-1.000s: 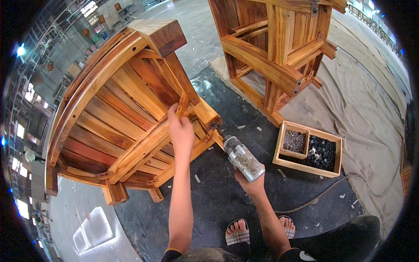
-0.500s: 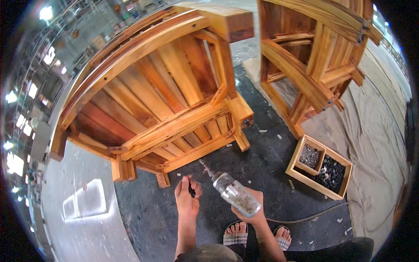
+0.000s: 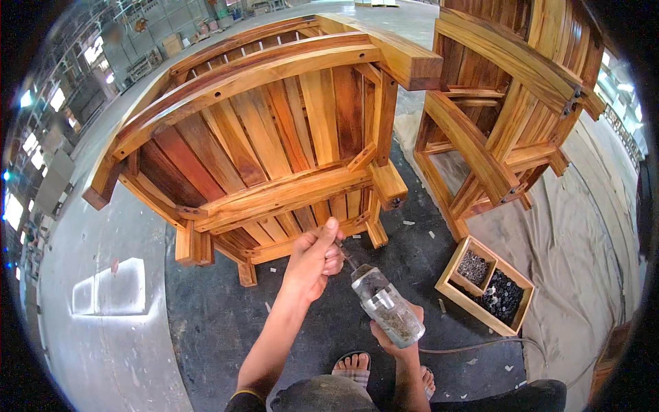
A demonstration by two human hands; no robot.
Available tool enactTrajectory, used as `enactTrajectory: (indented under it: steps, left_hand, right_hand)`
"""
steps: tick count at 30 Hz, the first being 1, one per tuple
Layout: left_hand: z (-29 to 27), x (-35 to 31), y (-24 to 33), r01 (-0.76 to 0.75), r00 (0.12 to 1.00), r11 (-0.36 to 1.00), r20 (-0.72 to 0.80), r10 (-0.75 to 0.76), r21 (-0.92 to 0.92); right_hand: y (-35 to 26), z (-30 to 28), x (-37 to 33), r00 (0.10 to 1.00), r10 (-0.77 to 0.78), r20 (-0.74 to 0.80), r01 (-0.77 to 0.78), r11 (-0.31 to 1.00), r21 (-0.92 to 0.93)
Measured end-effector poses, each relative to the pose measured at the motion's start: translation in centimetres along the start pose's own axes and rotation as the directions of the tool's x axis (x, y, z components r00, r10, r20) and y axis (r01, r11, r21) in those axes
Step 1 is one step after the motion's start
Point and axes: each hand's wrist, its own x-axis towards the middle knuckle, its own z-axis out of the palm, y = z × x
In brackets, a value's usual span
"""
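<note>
My right hand (image 3: 396,334) is wrapped round an air screwdriver (image 3: 386,305), a silver, worn, cylinder-bodied tool whose thin bit points up and to the left. My left hand (image 3: 313,261) is closed beside the tip of that bit, with thumb and fingers pinched together; whatever lies inside is hidden. Beyond both hands a slatted wooden bench (image 3: 288,192) rests tipped over, its underside and legs toward me. To the right, a wooden box (image 3: 473,308) holds small screws (image 3: 473,268) in an inner compartment and black round pieces (image 3: 502,295) around it.
A second wooden furniture piece (image 3: 473,144) stands at the right on a beige cloth (image 3: 576,226). From the tool side a hose (image 3: 473,348) runs right over the black mat (image 3: 226,329), which is littered with white scraps. My sandalled feet (image 3: 353,364) are close below.
My left hand has risen and moved right to the bit's tip; the dark pieces seen in its fingers are now hidden. The screwdriver has shifted slightly right and down in view.
</note>
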Motion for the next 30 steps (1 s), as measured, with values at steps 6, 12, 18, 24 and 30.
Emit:
enactTrajectory:
  steps: [6, 12, 18, 24, 30]
  left_hand:
    - [1.2, 0.8, -0.3, -0.043, 0.996, 0.995, 0.088, 0.035, 0.088]
    - [4.1, 0.2, -3.1, -0.008, 1.0, 0.987, -0.007, 0.006, -0.162]
    - [-4.8, -0.8, -12.7, 0.249, 0.926, 0.848, -0.141, -0.35, -0.469]
    - [-7.0, -2.6, -13.4, 0.213, 0.919, 0.899, -0.233, -0.317, -0.383]
    - [-1.7, 0.2, -3.6, 0.028, 0.996, 0.993, -0.085, -0.037, -0.111]
  right_hand:
    - [0.2, 0.1, -0.6, 0.989, 0.109, -0.096, -0.108, 0.994, 0.015]
    - [0.5, -0.4, -0.4, 0.974, 0.113, -0.196, -0.162, 0.952, -0.258]
    - [0.6, 0.3, 0.1, 0.982, -0.009, -0.189, -0.044, 0.961, -0.272]
    - [0.5, -0.3, -0.6, 0.974, 0.127, -0.19, -0.171, 0.956, -0.238]
    - [-0.2, -0.3, -0.5, 0.972, 0.139, -0.191, -0.173, 0.969, -0.178]
